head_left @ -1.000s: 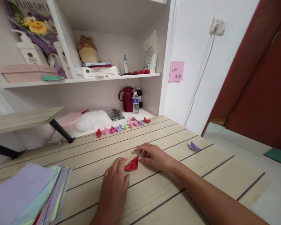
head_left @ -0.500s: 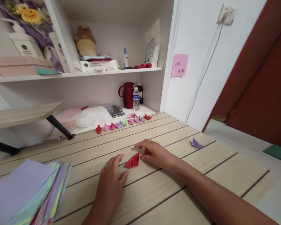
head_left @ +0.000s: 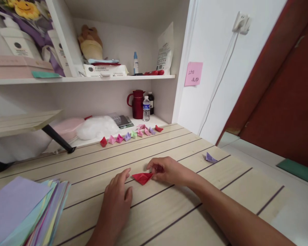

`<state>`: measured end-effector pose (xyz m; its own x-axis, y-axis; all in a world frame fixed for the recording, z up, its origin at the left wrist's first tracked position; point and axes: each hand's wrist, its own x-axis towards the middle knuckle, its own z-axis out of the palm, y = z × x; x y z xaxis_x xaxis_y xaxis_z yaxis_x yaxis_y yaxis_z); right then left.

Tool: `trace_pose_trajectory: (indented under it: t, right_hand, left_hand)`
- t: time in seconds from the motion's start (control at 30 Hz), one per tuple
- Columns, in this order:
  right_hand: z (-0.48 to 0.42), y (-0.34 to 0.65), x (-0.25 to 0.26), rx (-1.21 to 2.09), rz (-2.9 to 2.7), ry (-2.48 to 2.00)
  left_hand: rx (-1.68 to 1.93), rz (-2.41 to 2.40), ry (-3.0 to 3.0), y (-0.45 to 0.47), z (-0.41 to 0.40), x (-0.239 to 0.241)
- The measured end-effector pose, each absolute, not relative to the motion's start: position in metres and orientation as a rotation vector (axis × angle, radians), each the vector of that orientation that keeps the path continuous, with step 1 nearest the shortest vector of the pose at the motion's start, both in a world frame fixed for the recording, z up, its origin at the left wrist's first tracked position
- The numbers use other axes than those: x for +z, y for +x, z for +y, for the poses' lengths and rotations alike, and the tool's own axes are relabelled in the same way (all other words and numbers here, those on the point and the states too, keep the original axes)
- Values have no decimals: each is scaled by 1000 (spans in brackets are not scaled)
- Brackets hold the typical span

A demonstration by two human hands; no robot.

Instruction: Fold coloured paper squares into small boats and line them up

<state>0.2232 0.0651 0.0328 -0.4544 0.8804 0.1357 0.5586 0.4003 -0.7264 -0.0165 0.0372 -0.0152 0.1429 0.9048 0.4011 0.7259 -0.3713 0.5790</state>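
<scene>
Red boat point(head_left: 143, 178), seemingly fully folded, sits mid-tabletop point(head_left: 166, 208), its right tip pinched in the right hand's point(head_left: 170, 171) fingers; the left hand point(head_left: 114, 198), thumb and fingers wide, is just beside its other end. Folded boats point(head_left: 127, 137) line the far edge, a purple boat point(head_left: 210, 158) the right; flat sheets point(head_left: 17, 205) remain stacked toward the near left corner. The jug's point(head_left: 138, 106) contents are hidden; the clear bottle's point(head_left: 146, 107) fill I cannot tell.

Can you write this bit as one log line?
right hand: pinching red paper boat | left hand: open, near it | purple boat: apart, on table
</scene>
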Motion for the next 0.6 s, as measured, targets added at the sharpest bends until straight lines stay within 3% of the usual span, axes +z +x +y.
trace_pose_trajectory:
  t: [0.17,0.47,0.6]
  right_hand:
    - [64,223,37,769,-2188,-1177]
    - [72,223,15,1205,-1917,-1052]
    - [66,233,9,1211,-1870,-1010]
  left_hand:
    - [1121,1600,2165,-20,40,-25]
    - [1181,1561,2093,-26,50,-27]
    - [1169,1552,2031,-24,50,-22]
